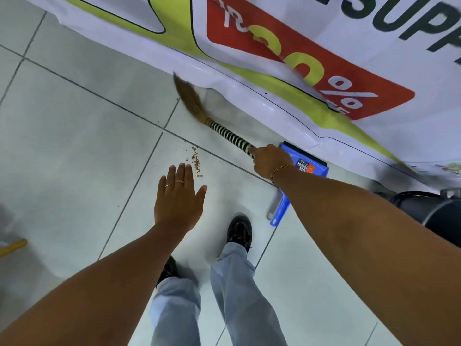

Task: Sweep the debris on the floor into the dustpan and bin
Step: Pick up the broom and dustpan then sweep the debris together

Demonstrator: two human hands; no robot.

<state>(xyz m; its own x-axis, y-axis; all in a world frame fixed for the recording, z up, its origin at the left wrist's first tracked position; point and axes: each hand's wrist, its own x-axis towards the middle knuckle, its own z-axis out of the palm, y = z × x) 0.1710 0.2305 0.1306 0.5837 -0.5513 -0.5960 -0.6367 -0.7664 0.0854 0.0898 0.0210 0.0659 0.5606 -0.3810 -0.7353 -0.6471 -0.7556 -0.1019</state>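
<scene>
We sweep with one hand, the other held free.

Our left hand [178, 198] hovers flat, fingers spread, holding nothing; debris [195, 161] lies just beyond it on the tiled floor [74, 121]. Our right hand [270, 162] grips the broom [224, 132], its bristles blurred, above the blue dustpan [310, 162] by the banner [274, 58].

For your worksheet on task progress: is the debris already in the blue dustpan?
No, the debris lies on the tiled floor, apart from the blue dustpan.
</scene>
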